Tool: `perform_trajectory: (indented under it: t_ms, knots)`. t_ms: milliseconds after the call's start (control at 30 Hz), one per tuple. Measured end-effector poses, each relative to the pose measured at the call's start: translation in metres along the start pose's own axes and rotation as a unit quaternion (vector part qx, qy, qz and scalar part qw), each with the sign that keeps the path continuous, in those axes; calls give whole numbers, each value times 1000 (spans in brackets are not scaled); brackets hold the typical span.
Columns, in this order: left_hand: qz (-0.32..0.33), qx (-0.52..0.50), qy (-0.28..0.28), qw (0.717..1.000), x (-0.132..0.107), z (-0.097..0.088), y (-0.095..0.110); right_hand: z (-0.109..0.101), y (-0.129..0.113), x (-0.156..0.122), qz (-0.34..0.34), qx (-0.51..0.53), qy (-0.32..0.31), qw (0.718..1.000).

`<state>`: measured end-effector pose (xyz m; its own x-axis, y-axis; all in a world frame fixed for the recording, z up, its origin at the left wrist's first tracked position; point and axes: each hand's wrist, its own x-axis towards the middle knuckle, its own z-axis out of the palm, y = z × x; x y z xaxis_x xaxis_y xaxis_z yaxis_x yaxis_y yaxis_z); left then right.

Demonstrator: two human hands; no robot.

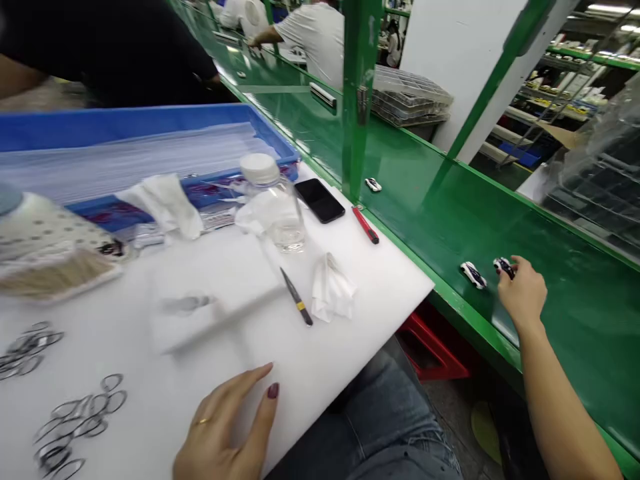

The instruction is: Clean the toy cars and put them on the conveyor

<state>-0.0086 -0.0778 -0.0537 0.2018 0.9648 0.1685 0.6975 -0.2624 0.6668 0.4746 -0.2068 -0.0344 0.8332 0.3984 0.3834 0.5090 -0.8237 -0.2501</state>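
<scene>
My right hand reaches over the green conveyor belt, its fingertips closed around a small white-and-black toy car. Just left of it on the belt sits a second toy car; a third toy car lies farther up. At the front of the white tabletop is my left hand, holding nothing, thumb and fingers apart. Beyond it lie tweezers and a crumpled white tissue. Left of that hand are loose black rings.
A clear bottle, a phone and a red utility knife stand or lie near the belt. Behind them is a blue bin. A green post rises beside the belt. Other people work farther along.
</scene>
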Motion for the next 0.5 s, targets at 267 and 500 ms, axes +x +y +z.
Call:
perform_trajectory:
  t_ms: [267, 500]
  knots:
    - [30, 51, 46, 997, 0, 15, 12, -2, -241, -124, -668, 312, -120, 665]
    - [32, -14, 82, 996, -32, 4, 11, -10, -325, -157, -611, 336, -283, 658]
